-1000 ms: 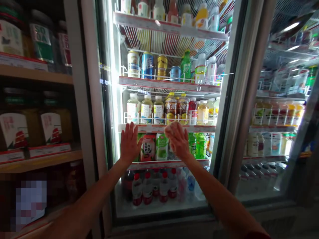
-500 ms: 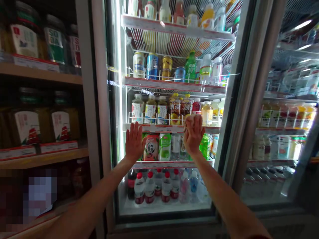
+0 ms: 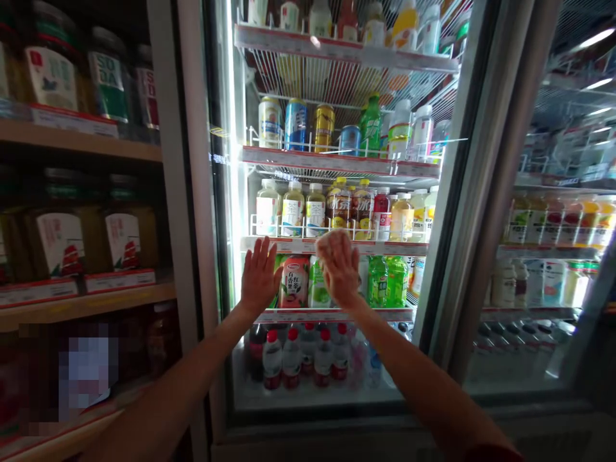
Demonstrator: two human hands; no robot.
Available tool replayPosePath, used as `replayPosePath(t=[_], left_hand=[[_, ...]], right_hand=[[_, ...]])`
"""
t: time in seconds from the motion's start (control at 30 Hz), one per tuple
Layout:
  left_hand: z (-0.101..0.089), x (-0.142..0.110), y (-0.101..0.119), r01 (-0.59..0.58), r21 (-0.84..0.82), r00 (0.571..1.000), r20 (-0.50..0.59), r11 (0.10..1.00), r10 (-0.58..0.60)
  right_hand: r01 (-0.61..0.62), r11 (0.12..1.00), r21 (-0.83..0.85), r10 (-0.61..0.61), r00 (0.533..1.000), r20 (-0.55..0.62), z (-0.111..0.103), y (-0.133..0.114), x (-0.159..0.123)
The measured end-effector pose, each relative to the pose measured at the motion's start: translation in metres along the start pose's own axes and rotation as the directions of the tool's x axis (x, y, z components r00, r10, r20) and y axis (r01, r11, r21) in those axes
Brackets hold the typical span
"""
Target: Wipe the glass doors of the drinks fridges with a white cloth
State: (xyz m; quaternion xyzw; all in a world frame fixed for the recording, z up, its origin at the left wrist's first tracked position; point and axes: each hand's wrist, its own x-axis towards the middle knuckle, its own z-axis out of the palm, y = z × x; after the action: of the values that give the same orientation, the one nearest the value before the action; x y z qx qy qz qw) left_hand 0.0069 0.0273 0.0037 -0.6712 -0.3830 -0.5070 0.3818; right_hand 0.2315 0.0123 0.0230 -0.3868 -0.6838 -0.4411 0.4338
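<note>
Flat against the glass door (image 3: 289, 401) of a lit drinks fridge, my left hand (image 3: 260, 276) has its fingers stretched out and holds nothing. To its right, my right hand (image 3: 341, 273) presses a pale cloth (image 3: 327, 241) against the same glass; the palm and fingers cover part of the cloth. Behind the glass, near the left hand, stands a red-labelled bottle (image 3: 294, 282). A green-labelled bottle (image 3: 317, 285) is partly hidden by the right hand.
Inside the fridge, shelves hold several bottles and cans (image 3: 296, 125). A metal door frame (image 3: 474, 212) runs down the right, with another glass-fronted fridge (image 3: 543, 282) beyond. Wooden shelves (image 3: 86, 138) with large bottles stand at the left. A blurred patch covers the lower left.
My right hand has slid left across the glass with the cloth, closer to my left hand. My left hand stays in place on the door.
</note>
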Motion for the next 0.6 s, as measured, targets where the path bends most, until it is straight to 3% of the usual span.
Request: replayPosePath(t=[0.07,0.1,0.13,0.23,0.3,0.37,0.43,0.47,0.5,0.6], left_hand=[[-0.005,-0.010,-0.003,-0.025,0.003,0.998,0.052,1.000,0.025],[-0.008,-0.016,-0.006,-0.033,0.008,0.997,0.076,0.999,0.032],[-0.011,-0.023,-0.009,-0.032,0.016,0.995,0.096,0.999,0.030],[-0.021,-0.041,-0.018,0.037,0.045,0.994,0.101,0.998,-0.042],[-0.028,-0.050,-0.024,0.097,0.051,0.990,0.099,0.994,-0.102],[-0.034,-0.059,-0.030,0.133,0.055,0.984,0.116,0.990,-0.138],[-0.039,-0.068,-0.036,0.148,0.070,0.977,0.141,0.986,-0.157],[-0.042,-0.072,-0.039,0.156,0.082,0.974,0.152,0.984,-0.167],[-0.044,-0.076,-0.043,0.167,0.095,0.970,0.160,0.981,-0.181],[-0.050,-0.083,-0.051,0.210,0.113,0.960,0.165,0.971,-0.227]], right_hand=[[0.232,0.970,0.071,-0.239,0.964,0.119,0.004,-0.016,-0.005],[0.267,0.959,0.091,-0.278,0.951,0.132,0.006,-0.021,-0.002],[0.241,0.966,0.095,-0.251,0.961,0.118,0.007,-0.025,0.004],[-0.019,0.997,0.079,0.020,1.000,-0.010,0.010,-0.032,0.034],[-0.023,0.996,0.092,0.025,0.999,-0.021,0.014,-0.044,0.042],[0.181,0.976,0.118,-0.187,0.981,0.042,0.019,-0.063,0.032],[0.416,0.894,0.164,-0.435,0.895,0.099,0.025,-0.082,0.016],[0.477,0.860,0.181,-0.500,0.859,0.112,0.027,-0.089,0.011],[0.484,0.855,0.186,-0.508,0.853,0.116,0.029,-0.095,0.011],[0.251,0.956,0.151,-0.266,0.960,0.090,0.034,-0.103,0.032]])
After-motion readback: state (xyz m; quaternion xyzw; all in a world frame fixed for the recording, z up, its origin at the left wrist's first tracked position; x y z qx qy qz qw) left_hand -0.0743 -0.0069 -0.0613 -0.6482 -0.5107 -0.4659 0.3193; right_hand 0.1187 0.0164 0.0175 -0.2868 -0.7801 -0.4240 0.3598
